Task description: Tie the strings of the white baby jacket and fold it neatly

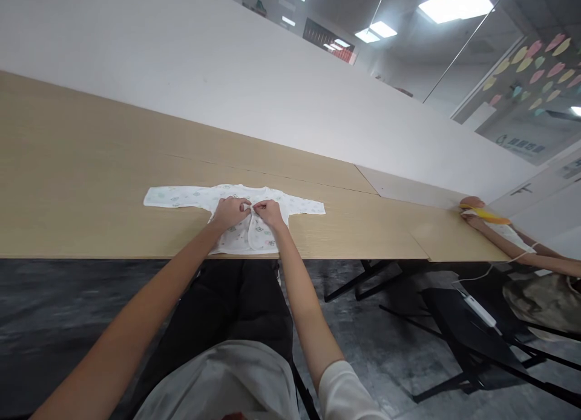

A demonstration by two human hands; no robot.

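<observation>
A small white baby shirt (227,190) with a fine printed pattern lies spread on the table, its sleeves stretched out to both sides. My left hand (231,212) rests on its upper front, thumb and fingers closed on the cloth near the middle opening. Close beside it, my right hand (269,212) pinches the shirt's front edge at the same opening. The fingertips of both hands nearly meet there. Below the hands, the front flap hangs toward the table's front edge with a curved border. Any fastener between the fingers is too small to make out.
The long wooden table (91,160) runs along a white partition (181,63) with glass above it. At the far right another person's arms (499,244) reach over the table near a yellow object (488,215). A black folding chair (458,323) with a white power strip (481,311) stands below.
</observation>
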